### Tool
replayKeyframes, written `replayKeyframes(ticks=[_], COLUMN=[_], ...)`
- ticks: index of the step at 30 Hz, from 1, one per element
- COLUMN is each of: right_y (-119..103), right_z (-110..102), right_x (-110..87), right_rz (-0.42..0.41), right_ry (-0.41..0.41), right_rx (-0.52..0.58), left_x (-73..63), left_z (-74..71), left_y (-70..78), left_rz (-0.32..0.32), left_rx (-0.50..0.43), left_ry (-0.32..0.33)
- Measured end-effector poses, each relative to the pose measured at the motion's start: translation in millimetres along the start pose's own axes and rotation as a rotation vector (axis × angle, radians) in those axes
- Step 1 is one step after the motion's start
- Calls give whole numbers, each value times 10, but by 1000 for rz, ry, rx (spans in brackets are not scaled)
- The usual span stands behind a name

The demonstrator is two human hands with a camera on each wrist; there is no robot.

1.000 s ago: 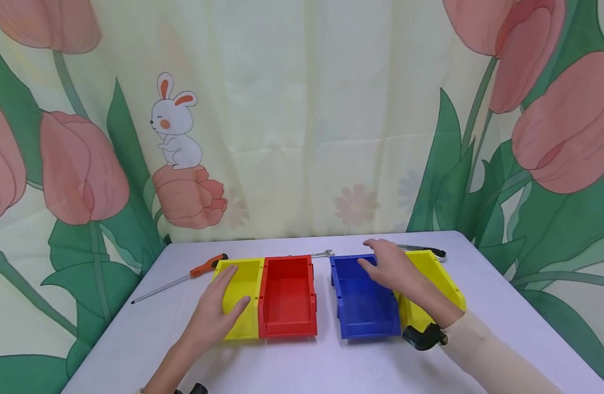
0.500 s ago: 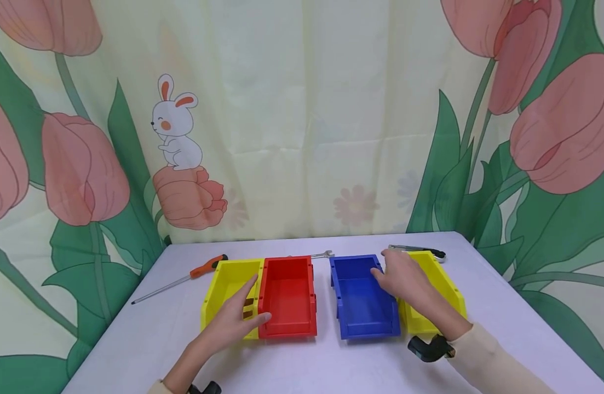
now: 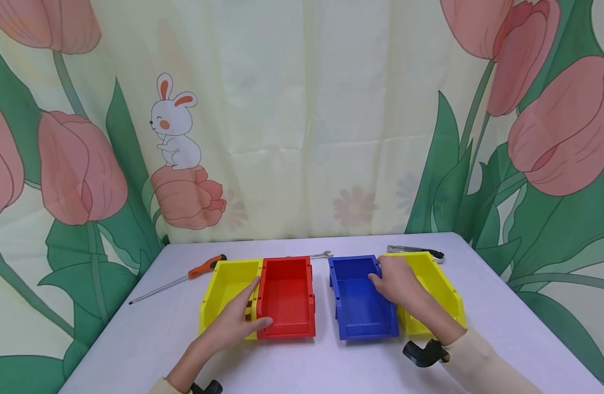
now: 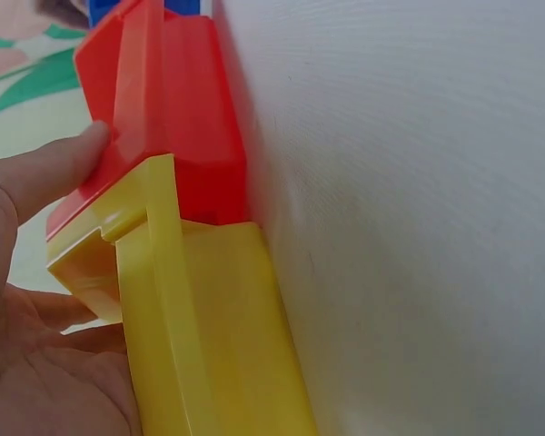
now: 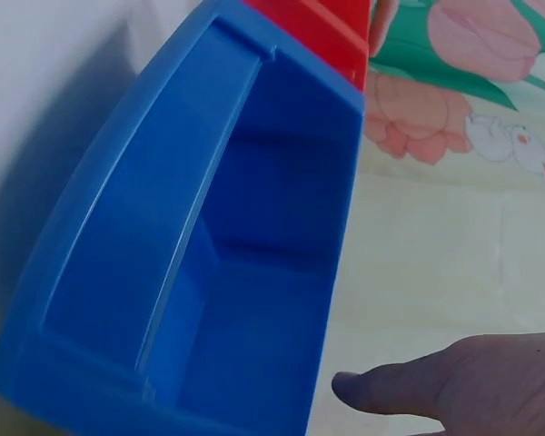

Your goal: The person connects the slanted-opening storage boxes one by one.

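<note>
My left hand straddles the adjoining walls of the left yellow bin and the red bin. In the left wrist view its thumb presses the red bin, with fingers curled behind the yellow wall. Over the back right corner of the blue bin is my right hand, beside the right yellow bin. Its thumb sticks out above the blue bin in the right wrist view; the other fingers are mostly hidden, so I cannot tell whether they grip it.
An orange-handled screwdriver lies left of the bins. Behind them are a wrench and a metal tool with a black end. A gap of white table separates the red and blue bins. A printed curtain hangs behind.
My left hand has moved right, from over the yellow bin onto the wall it shares with the red one. The right hand has lowered to the blue bin's right rim. The bins stay put.
</note>
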State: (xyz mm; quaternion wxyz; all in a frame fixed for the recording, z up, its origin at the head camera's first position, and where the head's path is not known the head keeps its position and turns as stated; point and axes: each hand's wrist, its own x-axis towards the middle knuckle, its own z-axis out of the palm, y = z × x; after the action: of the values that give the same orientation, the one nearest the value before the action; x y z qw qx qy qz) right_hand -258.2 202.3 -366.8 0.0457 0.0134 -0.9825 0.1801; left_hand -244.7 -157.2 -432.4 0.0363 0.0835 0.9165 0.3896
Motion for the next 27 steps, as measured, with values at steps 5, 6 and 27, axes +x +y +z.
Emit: replayKeyframes(ticks=[5,6,27], right_y=[-58,-59,89], right_z=[43,50,89], right_x=[1,7,63], right_rz=[19,22,56], right_ry=[-41,-46,-55], right_rx=[10,9,92], left_x=[-2,-1,14], left_z=[-3,-4,28], left_y=[-1,-2,-51], left_rz=[0,0,18], left_rx=[2,2,33], left_ry=[-6,-6,-8])
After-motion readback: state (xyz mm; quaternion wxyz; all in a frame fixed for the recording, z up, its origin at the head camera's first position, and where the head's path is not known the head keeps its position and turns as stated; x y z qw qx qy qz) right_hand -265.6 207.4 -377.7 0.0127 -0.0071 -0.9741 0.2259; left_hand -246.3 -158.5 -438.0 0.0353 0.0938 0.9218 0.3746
